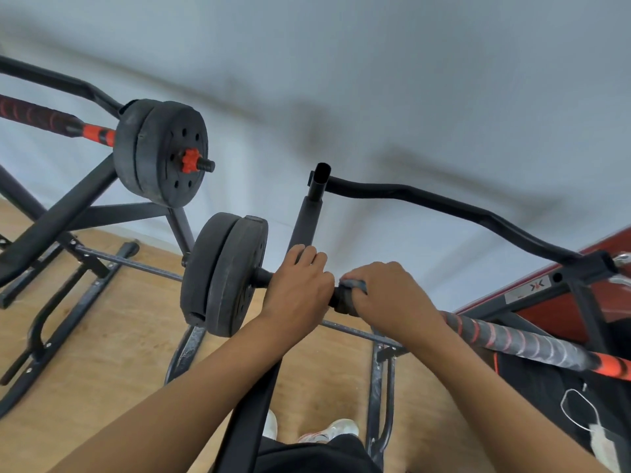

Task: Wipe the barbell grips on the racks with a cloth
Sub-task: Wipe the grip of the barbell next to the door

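Observation:
A barbell lies across the near rack, its black weight plates [225, 274] at the left end and its grey grip with red spiral stripes [519, 343] running off to the right. My left hand [300, 291] curls over the bar just inside the plates. My right hand [392, 295] grips the bar beside it, with a grey-blue cloth [355, 285] wrapped round the bar under its fingers. A second barbell with black plates [164, 151] and a red-and-black grip [41, 117] rests on the rack at the far left.
The near rack's black upright post [307, 213] rises just behind my left hand, and a bent black bar [444, 206] runs rightward from its top. A red bench [580, 288] sits at the right. Black rack feet [68, 302] spread over the wooden floor. A white wall stands behind.

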A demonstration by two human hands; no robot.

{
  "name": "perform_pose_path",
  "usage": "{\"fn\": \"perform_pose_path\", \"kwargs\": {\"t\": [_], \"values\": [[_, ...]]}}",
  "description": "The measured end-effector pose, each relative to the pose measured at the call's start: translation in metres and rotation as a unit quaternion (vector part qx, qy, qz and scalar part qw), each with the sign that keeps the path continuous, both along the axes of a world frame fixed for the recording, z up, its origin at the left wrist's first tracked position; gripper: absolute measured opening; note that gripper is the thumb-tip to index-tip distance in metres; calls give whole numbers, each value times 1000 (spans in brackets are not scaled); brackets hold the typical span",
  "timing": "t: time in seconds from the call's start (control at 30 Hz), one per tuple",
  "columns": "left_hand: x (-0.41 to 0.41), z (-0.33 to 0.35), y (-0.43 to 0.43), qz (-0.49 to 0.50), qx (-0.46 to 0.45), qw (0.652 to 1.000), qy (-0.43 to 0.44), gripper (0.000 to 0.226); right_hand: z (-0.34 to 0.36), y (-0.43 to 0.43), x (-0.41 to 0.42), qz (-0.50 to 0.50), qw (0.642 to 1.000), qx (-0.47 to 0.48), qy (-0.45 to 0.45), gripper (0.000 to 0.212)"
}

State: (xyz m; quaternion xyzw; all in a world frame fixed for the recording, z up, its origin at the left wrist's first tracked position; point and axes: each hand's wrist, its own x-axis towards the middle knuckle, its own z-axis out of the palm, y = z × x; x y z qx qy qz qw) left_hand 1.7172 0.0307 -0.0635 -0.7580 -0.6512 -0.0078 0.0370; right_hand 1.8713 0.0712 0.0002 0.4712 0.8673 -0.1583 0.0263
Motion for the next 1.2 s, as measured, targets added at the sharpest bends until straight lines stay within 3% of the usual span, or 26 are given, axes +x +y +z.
{"fn": "perform_pose_path", "kwargs": {"t": [0.17, 0.27, 0.33, 0.47, 0.53, 0.63, 0.77, 0.9, 0.97, 1.1, 1.2], "values": [[1, 0, 8, 2, -24, 1000, -5, 19, -7, -27, 6, 0, 998, 54, -41, 19], [0, -1, 13, -8, -22, 1000, -9, 15, 2, -51, 10, 48, 993, 90, -58, 46], [-2, 1, 20, -15, -25, 999, -20, 14, 8, -53, 16, 75, 990, 97, -63, 53], [-4, -3, 23, -42, 42, 998, -27, 12, 18, -8, 16, 20, 995, 90, 31, 33], [-1, -10, 20, -49, 69, 996, -25, 17, 17, 17, 7, -6, 998, 62, 27, 32], [6, -5, 22, -38, 39, 998, -11, 30, 4, 20, -3, -27, 999, -26, 2, 28], [6, 7, 36, -30, -27, 999, -5, 34, -9, -9, -1, -55, 997, 53, 7, 18], [1, 12, 50, -53, -92, 994, -13, 39, -1, -45, 0, -36, 996, 79, -30, 53], [-2, 12, 57, -79, -100, 992, -25, 44, 1, -49, 6, -14, 995, 96, -37, 60], [-5, -6, 48, -74, 43, 996, -27, 56, 11, -3, 14, -23, 995, 80, 46, 23], [8, -6, 41, -10, 42, 999, 3, 58, 10, 26, 5, -50, 997, 36, 54, 27]]}}
